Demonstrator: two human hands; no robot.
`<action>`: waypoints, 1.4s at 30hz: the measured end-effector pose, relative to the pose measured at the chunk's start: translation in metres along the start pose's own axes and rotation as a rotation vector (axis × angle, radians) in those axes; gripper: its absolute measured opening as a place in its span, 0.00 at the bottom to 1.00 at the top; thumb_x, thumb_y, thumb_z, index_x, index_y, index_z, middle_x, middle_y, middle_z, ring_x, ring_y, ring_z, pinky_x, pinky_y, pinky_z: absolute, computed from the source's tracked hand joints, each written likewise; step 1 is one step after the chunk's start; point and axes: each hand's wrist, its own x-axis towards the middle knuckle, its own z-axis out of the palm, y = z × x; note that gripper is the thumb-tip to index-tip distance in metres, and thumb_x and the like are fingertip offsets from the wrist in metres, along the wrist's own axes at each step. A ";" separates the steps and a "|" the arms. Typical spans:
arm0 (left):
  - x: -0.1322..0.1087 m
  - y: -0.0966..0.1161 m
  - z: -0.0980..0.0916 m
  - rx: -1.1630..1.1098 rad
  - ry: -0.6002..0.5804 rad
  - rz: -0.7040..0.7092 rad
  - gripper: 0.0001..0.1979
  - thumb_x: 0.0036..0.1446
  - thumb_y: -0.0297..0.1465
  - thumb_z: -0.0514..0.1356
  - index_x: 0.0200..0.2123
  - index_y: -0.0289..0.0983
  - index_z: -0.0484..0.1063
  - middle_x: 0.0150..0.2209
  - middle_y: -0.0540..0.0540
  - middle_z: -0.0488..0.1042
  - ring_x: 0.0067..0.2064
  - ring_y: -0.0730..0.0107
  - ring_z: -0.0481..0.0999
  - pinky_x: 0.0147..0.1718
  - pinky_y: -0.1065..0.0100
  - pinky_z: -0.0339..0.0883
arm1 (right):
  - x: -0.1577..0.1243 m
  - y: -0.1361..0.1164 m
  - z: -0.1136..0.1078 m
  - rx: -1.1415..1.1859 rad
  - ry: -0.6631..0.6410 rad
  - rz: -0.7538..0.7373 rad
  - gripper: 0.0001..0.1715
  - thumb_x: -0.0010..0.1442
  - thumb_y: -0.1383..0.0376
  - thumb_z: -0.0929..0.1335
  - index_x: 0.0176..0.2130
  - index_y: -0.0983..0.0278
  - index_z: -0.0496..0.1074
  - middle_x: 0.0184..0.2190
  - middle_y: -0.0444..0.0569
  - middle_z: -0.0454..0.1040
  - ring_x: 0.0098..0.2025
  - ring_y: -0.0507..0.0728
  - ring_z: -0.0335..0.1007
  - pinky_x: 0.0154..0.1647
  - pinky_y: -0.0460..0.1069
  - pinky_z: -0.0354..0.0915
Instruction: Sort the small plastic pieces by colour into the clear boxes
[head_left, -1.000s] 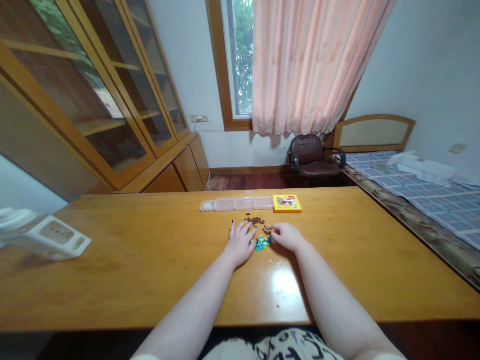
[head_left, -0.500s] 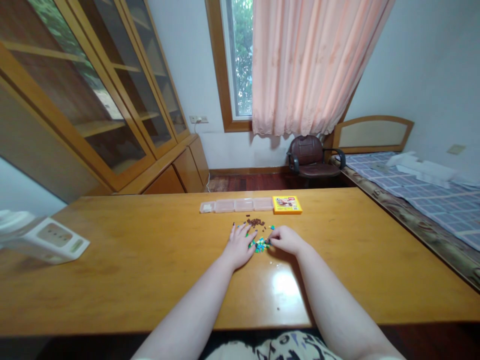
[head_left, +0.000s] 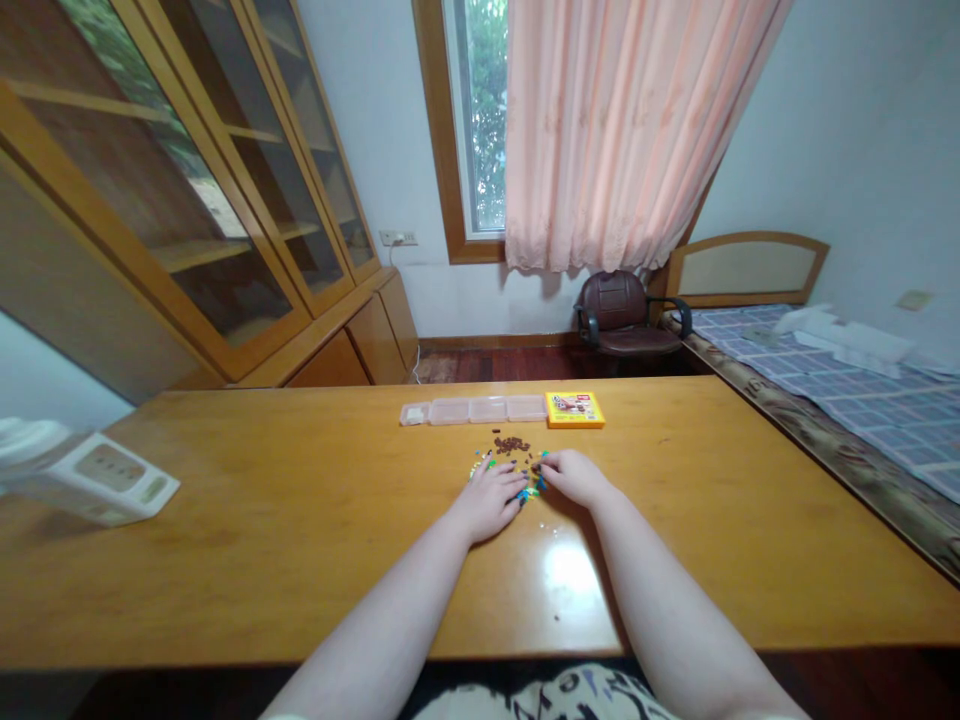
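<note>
Both my hands rest on the wooden table (head_left: 300, 500) over a small heap of coloured pieces (head_left: 531, 490), blue, green and yellow. My left hand (head_left: 491, 497) lies palm down on the left part of the heap, fingers spread, dark nails showing. My right hand (head_left: 571, 473) lies just right of it with fingers bent toward the pieces; whether it pinches one I cannot make out. A small pile of brown pieces (head_left: 511, 443) lies just beyond the hands.
A clear compartment box (head_left: 472, 409) and a yellow box (head_left: 574, 409) lie at the table's far edge. A white device (head_left: 82, 475) sits far left. Beyond stand a brown chair (head_left: 626, 315), a bed (head_left: 840, 380) and a glass-door cabinet (head_left: 187, 200).
My left hand slid right and a little toward me over the coloured heap. My right hand shifted slightly near the heap's right side.
</note>
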 end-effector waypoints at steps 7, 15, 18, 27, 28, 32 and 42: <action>0.000 -0.001 0.002 0.050 0.077 -0.124 0.20 0.59 0.36 0.53 0.54 0.42 0.66 0.58 0.44 0.64 0.61 0.58 0.58 0.62 0.47 0.41 | 0.000 0.002 0.000 -0.041 0.067 0.012 0.20 0.60 0.60 0.59 0.29 0.64 0.76 0.27 0.49 0.77 0.28 0.52 0.67 0.27 0.45 0.52; 0.003 -0.012 0.006 0.023 0.246 -0.253 0.19 0.58 0.32 0.53 0.53 0.41 0.67 0.56 0.43 0.66 0.59 0.59 0.60 0.61 0.48 0.46 | 0.005 0.005 0.013 0.021 0.065 -0.001 0.20 0.60 0.61 0.60 0.48 0.57 0.74 0.45 0.47 0.76 0.45 0.56 0.72 0.44 0.47 0.62; 0.003 -0.022 0.005 -0.045 0.321 -0.292 0.17 0.58 0.29 0.53 0.51 0.40 0.69 0.52 0.44 0.70 0.55 0.61 0.65 0.59 0.51 0.53 | 0.006 0.005 0.016 0.019 0.079 -0.004 0.21 0.60 0.61 0.59 0.49 0.56 0.73 0.47 0.46 0.75 0.48 0.57 0.71 0.48 0.48 0.62; -0.004 -0.043 -0.005 -0.075 0.192 -0.141 0.17 0.51 0.19 0.54 0.34 0.45 0.78 0.43 0.49 0.76 0.47 0.65 0.70 0.52 0.57 0.61 | 0.004 0.001 0.014 0.120 0.110 -0.026 0.20 0.58 0.63 0.61 0.45 0.60 0.76 0.42 0.47 0.78 0.43 0.56 0.73 0.44 0.47 0.64; -0.005 -0.045 -0.008 -0.066 0.190 -0.148 0.17 0.52 0.19 0.55 0.35 0.45 0.78 0.43 0.49 0.76 0.47 0.65 0.70 0.52 0.58 0.61 | 0.003 0.001 0.014 0.122 0.114 -0.029 0.20 0.58 0.63 0.61 0.45 0.60 0.76 0.42 0.48 0.78 0.43 0.56 0.73 0.44 0.47 0.64; -0.010 -0.051 -0.016 -0.021 0.198 -0.214 0.18 0.52 0.20 0.55 0.38 0.45 0.78 0.45 0.47 0.75 0.48 0.64 0.69 0.52 0.57 0.60 | 0.003 0.000 0.014 0.125 0.115 -0.042 0.19 0.58 0.64 0.61 0.43 0.60 0.76 0.41 0.48 0.78 0.42 0.56 0.72 0.43 0.47 0.64; -0.007 -0.038 -0.003 0.017 0.067 -0.194 0.22 0.52 0.23 0.53 0.49 0.46 0.73 0.56 0.46 0.67 0.58 0.60 0.61 0.60 0.50 0.49 | 0.002 -0.010 0.017 0.080 0.130 -0.146 0.18 0.59 0.64 0.61 0.43 0.61 0.76 0.38 0.49 0.77 0.38 0.55 0.71 0.41 0.47 0.62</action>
